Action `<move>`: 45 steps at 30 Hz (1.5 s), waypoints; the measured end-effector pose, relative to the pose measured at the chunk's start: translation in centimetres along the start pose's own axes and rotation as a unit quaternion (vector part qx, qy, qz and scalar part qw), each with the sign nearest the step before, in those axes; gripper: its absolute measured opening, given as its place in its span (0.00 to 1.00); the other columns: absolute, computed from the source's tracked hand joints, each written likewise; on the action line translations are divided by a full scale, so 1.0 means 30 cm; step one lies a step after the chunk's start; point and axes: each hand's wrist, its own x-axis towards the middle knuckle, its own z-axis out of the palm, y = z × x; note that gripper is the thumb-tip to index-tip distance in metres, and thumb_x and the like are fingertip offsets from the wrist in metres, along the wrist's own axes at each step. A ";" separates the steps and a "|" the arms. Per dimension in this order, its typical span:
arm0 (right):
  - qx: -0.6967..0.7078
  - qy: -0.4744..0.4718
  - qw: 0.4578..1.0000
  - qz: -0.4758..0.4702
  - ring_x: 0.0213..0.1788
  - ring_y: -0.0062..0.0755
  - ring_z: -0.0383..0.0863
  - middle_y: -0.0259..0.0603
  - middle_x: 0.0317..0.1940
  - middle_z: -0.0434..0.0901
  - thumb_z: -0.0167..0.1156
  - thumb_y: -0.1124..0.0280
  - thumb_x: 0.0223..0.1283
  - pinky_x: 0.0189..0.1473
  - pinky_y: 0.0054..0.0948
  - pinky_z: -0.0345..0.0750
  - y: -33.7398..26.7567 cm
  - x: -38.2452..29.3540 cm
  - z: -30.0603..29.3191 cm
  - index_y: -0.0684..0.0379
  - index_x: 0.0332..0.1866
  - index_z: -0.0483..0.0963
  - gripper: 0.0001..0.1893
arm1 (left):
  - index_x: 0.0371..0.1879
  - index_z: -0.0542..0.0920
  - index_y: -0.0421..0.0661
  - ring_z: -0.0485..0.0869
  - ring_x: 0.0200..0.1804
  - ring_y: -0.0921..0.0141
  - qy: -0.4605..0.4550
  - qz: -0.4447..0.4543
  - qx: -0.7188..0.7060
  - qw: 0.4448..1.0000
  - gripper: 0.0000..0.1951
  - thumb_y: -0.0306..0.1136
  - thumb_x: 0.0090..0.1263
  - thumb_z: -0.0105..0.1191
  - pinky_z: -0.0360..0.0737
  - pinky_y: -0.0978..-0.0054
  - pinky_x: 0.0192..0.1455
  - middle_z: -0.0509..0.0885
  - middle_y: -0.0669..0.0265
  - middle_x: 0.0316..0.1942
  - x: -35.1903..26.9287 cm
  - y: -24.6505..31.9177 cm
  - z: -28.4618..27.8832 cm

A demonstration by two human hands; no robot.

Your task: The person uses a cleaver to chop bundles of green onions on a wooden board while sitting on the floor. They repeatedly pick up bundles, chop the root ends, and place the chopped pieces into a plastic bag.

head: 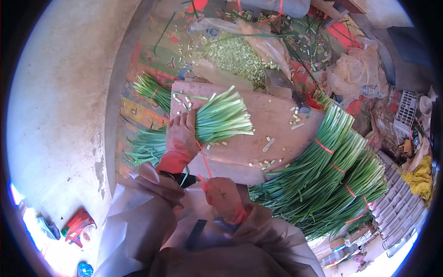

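Observation:
On a wooden board [277, 117] lies a bunch of long green stalks with pale cut ends [225, 119], likely garlic chives or scallion greens. My left hand [181, 135] presses on the bunch, its fingers over the stalks. Near my lap, my right hand [223, 197] is closed on a red tie [206, 161], which runs taut up to the bunch beside my left wrist. A cleaver [282, 81] with a dark handle rests at the board's far edge. Short cut stalk pieces [266, 163] are scattered on the board.
Several bunches bound with red ties [328, 173] are stacked at the right. A smaller tied bunch [154, 90] lies left of the board. Beyond it, a pile of chopped stalk ends [238, 57] lies on clear plastic. A plastic crate [405, 110] stands at the far right, a wall [65, 86] at the left.

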 end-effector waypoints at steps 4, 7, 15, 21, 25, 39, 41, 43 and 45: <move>0.221 0.131 0.963 0.076 0.20 0.21 0.65 0.32 0.14 0.67 0.46 0.68 0.64 0.47 0.28 0.74 -0.080 0.010 0.073 0.62 0.20 0.68 0.15 | 0.67 0.55 0.41 0.67 0.61 0.53 0.013 0.013 -0.013 1.000 0.52 0.42 0.41 0.69 0.58 0.54 0.66 0.69 0.53 0.57 -0.063 0.021 -0.048; 0.310 0.190 0.928 0.084 0.21 0.20 0.66 0.31 0.15 0.67 0.49 0.67 0.63 0.51 0.30 0.72 -0.132 0.050 0.078 0.61 0.22 0.69 0.14 | 0.69 0.51 0.42 0.62 0.66 0.52 0.028 0.044 -0.017 0.998 0.53 0.44 0.43 0.67 0.53 0.51 0.69 0.66 0.51 0.62 -0.127 -0.035 -0.041; 0.502 0.126 0.855 -0.029 0.20 0.17 0.65 0.29 0.18 0.68 0.54 0.67 0.60 0.38 0.24 0.71 -0.342 0.253 0.197 0.63 0.33 0.73 0.09 | 0.66 0.59 0.40 0.68 0.63 0.59 -0.039 0.048 -0.036 0.997 0.40 0.43 0.53 0.58 0.61 0.57 0.66 0.71 0.54 0.57 -0.103 -0.170 0.122; 0.301 -0.062 0.940 -0.148 0.19 0.28 0.63 0.40 0.14 0.63 0.51 0.64 0.65 0.23 0.32 0.60 -0.577 0.315 0.309 0.64 0.18 0.63 0.20 | 0.63 0.62 0.40 0.70 0.61 0.58 -0.048 0.033 -0.089 0.994 0.38 0.41 0.53 0.59 0.63 0.58 0.65 0.72 0.55 0.56 -0.189 -0.152 0.143; 0.287 0.006 0.957 0.047 0.19 0.23 0.64 0.31 0.17 0.67 0.50 0.70 0.62 0.26 0.25 0.65 -0.393 0.273 0.396 0.60 0.17 0.66 0.16 | 0.61 0.64 0.39 0.71 0.59 0.57 -0.034 -0.004 -0.136 0.990 0.36 0.40 0.52 0.60 0.64 0.58 0.64 0.73 0.55 0.55 -0.244 -0.144 0.166; 0.357 0.136 0.921 -0.081 0.25 0.24 0.68 0.30 0.17 0.66 0.54 0.66 0.59 0.40 0.36 0.74 -0.189 0.313 0.275 0.56 0.22 0.66 0.11 | 0.56 0.69 0.37 0.74 0.52 0.59 0.198 0.186 0.055 0.961 0.33 0.36 0.49 0.62 0.70 0.60 0.57 0.75 0.56 0.47 -0.062 -0.259 -0.168; 0.377 0.197 0.905 -0.011 0.27 0.26 0.69 0.31 0.18 0.68 0.54 0.66 0.60 0.40 0.36 0.74 -0.185 0.303 0.314 0.56 0.24 0.67 0.10 | 0.55 0.71 0.39 0.74 0.54 0.61 0.109 0.133 0.124 0.977 0.29 0.36 0.52 0.57 0.73 0.61 0.54 0.76 0.58 0.48 0.003 -0.277 -0.026; 0.377 0.211 0.901 -0.035 0.27 0.25 0.69 0.31 0.21 0.70 0.55 0.68 0.59 0.39 0.32 0.73 -0.140 0.248 0.284 0.58 0.23 0.68 0.10 | 0.54 0.71 0.40 0.74 0.55 0.62 0.028 0.131 0.053 0.990 0.29 0.36 0.51 0.58 0.73 0.62 0.53 0.75 0.59 0.48 0.083 -0.220 -0.049; 0.194 0.181 0.952 0.156 0.26 0.24 0.68 0.32 0.22 0.70 0.56 0.70 0.57 0.34 0.29 0.70 -0.142 0.166 0.299 0.59 0.20 0.68 0.11 | 0.53 0.71 0.41 0.73 0.55 0.63 -0.059 0.112 0.004 0.992 0.28 0.36 0.50 0.59 0.74 0.63 0.53 0.75 0.60 0.47 0.106 -0.209 -0.081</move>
